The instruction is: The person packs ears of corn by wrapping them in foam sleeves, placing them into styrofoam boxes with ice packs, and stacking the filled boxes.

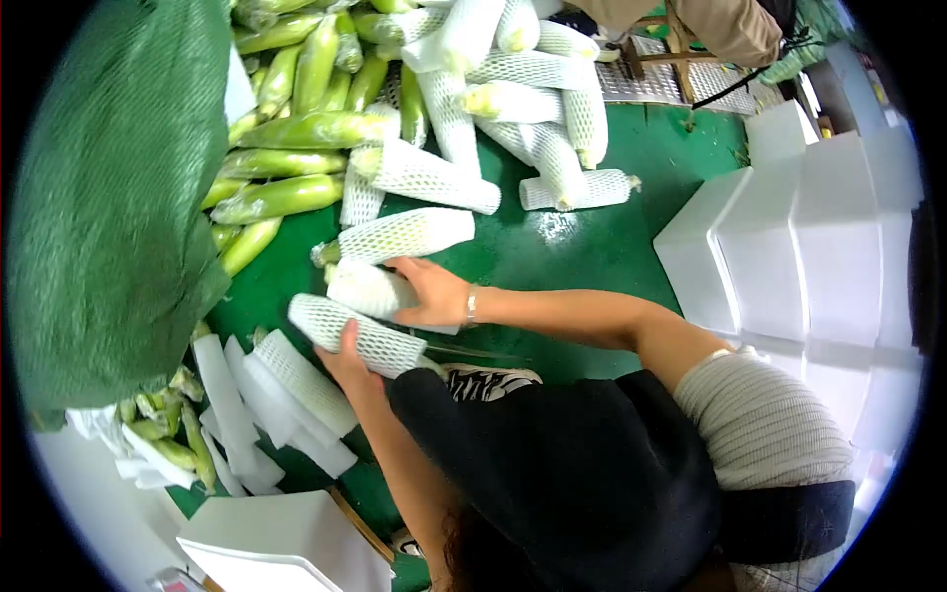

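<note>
My left hand (351, 367) grips a white foam-net sleeve (357, 333) from below, its thumb over the top; what fills the sleeve is mostly hidden. Just beyond it, my right hand (432, 293) is closed round a long pale green vegetable in white foam wrap (367, 288), fingers on the far side and thumb on the near side. The two wrapped pieces lie side by side, almost touching. Above my right hand rests another foam-netted vegetable (406, 235), with a greenish stem end poking out at the left.
Film-wrapped long green vegetables (286, 197) and netted ones (523, 104) pile up ahead. Loose foam sleeves (296, 390) lie at lower left. A green mesh sack (109, 207) bulges on the left. White foam boxes (779, 237) stand right, another box (286, 538) below. A person's leg (730, 28) shows at top.
</note>
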`<state>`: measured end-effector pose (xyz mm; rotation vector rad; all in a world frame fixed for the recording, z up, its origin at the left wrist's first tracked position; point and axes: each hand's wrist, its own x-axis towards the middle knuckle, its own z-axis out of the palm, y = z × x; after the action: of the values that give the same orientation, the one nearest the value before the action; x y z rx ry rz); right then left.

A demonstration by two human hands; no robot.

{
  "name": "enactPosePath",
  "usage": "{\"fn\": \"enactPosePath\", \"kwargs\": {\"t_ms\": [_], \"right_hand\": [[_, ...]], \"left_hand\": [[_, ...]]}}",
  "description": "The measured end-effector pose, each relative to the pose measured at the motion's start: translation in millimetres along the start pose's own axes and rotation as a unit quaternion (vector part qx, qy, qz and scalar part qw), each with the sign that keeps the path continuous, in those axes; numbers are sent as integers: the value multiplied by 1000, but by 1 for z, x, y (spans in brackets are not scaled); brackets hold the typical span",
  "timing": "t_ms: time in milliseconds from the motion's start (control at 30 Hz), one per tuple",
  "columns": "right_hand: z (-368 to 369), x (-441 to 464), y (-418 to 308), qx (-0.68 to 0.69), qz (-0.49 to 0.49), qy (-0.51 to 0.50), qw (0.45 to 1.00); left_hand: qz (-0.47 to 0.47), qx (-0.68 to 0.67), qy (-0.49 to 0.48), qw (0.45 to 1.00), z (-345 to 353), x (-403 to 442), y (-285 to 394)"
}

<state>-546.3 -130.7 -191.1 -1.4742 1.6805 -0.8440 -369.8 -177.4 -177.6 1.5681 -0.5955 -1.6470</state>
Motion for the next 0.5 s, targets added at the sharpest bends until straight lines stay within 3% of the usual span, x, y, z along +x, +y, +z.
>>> {"fn": "enactPosePath", "kwargs": {"t_ms": [67, 100, 133, 167, 200, 233, 267, 300, 333, 367, 400, 433, 467, 500], "right_hand": [[-58, -19, -7, -90, -61, 111, 988], [-100, -27, -12, -204, -9, 187, 961], [-142, -32, 3, -261, -35, 267, 927], [-179, -39, 34, -322, 5, 379, 867], [-223, -43, 58, -423, 59, 421, 801], [-260, -42, 86, -396, 140, 456, 785], [-292, -35, 119, -334, 230, 466, 786], [-321, -26, 141, -233, 258, 425, 836], [-334, -14, 137, -93, 327, 317, 885], [-318, -3, 145, -187, 331, 337, 861], [-300, 3, 153, -279, 334, 351, 829], [-292, 0, 154, -273, 339, 344, 832], [-288, -2, 152, -229, 340, 355, 840], [-284, -4, 151, -185, 340, 366, 846]], "left_hand": [[109, 35, 33, 993, -6, 20, -9], [127, 64, 48, 989, -13, 32, -15], [144, 95, 64, 983, -20, 39, -21], [148, 92, 56, 983, -21, 38, -22], [170, 160, 77, 969, -20, 35, -24], [192, 229, 100, 949, -17, 33, -25], [195, 228, 97, 949, -15, 31, -29], [224, 336, 164, 900, -14, 29, -35], [247, 437, 230, 834, -14, 25, -39], [245, 442, 235, 830, -6, 12, -35], [300, 370, 189, 859, 11, -8, -25], [353, 296, 139, 877, 22, -22, -21], [314, 289, 8, 904, 25, -25, -27], [156, 182, -102, 966, 40, -44, -25]]}}
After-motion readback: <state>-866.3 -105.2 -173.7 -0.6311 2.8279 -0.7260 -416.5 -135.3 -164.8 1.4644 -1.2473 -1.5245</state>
